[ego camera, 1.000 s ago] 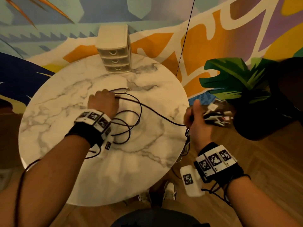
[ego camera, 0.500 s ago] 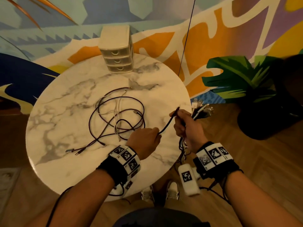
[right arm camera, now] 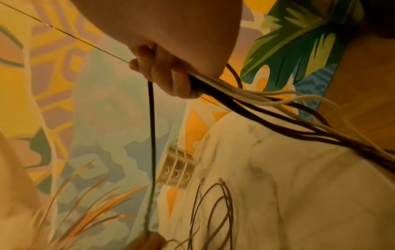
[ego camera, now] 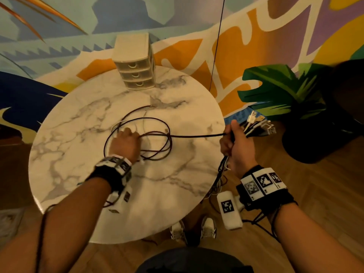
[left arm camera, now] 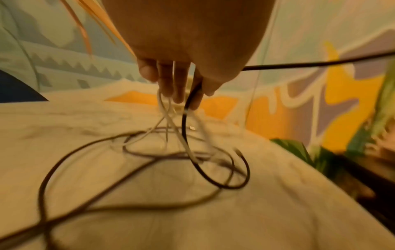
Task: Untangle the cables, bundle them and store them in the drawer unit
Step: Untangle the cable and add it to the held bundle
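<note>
A loose tangle of dark and white cables lies at the middle of the round marble table. My left hand is down on the tangle; in the left wrist view its fingers pinch a black cable, and white strands run between them. That black cable stretches taut across to my right hand, which is off the table's right edge. The right hand grips a bundle of cables, whose plugs stick out past the thumb. The beige drawer unit stands at the far edge, its three drawers closed.
A dark pot with a green plant stands on the wooden floor to the right. A thin black cord hangs down the painted wall behind the table. The bundle's tails dangle beside the table's right edge, above my shoes.
My left hand left the tangle, came near the right hand half a second ago, then went back to the table's middle. The black cable is now pulled straight between both hands.
</note>
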Action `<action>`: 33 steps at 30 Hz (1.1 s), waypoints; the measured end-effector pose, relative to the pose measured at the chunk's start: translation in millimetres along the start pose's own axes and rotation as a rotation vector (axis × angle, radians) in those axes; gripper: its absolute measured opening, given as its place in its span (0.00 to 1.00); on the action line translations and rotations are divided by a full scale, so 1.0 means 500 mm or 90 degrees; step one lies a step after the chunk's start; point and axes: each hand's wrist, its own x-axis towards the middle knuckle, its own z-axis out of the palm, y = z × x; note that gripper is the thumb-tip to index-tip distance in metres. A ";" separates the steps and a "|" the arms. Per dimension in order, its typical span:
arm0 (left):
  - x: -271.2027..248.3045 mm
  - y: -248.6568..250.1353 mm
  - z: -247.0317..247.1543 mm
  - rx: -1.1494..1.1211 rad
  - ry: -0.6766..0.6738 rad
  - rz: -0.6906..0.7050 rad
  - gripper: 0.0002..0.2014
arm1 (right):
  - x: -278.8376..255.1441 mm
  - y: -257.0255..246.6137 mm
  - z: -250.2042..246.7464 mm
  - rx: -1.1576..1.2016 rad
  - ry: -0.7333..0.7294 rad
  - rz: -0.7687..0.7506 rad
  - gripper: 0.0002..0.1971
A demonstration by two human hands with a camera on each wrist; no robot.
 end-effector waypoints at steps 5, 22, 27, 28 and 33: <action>0.057 0.000 -0.089 -0.218 0.278 -0.038 0.14 | 0.006 0.000 -0.017 -0.013 0.041 -0.023 0.20; 0.019 0.200 -0.261 -0.485 0.382 0.118 0.20 | -0.001 -0.017 -0.085 -0.127 0.194 -0.077 0.20; -0.044 0.308 -0.222 -0.499 0.287 0.287 0.18 | -0.001 -0.052 -0.138 -0.131 0.217 -0.106 0.20; -0.050 0.316 -0.210 -0.472 0.271 0.315 0.18 | -0.001 -0.057 -0.148 -0.137 0.221 -0.111 0.21; -0.046 0.342 -0.172 -0.446 0.234 0.407 0.12 | -0.005 -0.068 -0.192 -0.140 0.263 -0.122 0.21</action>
